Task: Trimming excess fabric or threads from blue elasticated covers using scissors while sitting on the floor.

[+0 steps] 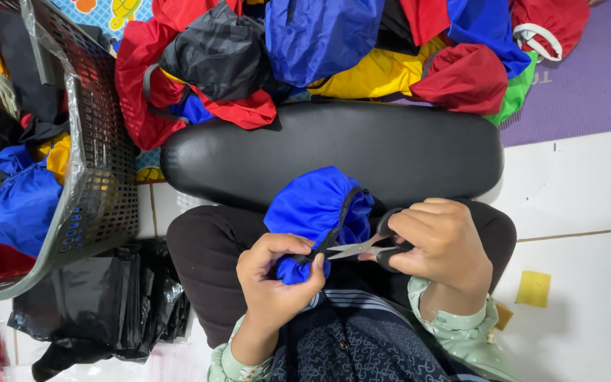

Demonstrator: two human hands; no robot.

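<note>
Blue fabric pouch [316, 205] on your lap is light, limp, slippery: left hand [277, 276] fingers pinch its black-trimmed edge, right hand [443, 244] fingers grip small scissors [362, 247] at the trim, so hold the hem.

Two hands [277, 272] [443, 244], one pair of small black-handled metal scissors [362, 247], one grey plastic mesh basket [100, 148], one black padded vinyl stool [334, 152], one purple foam mat [581, 92], two yellow paper scraps [534, 288] [503, 315].

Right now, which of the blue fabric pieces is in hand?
The blue fabric piece with black trim on the lap: left hand pinches it, right hand holds scissors to it. Other blue pieces lie untouched.
</note>
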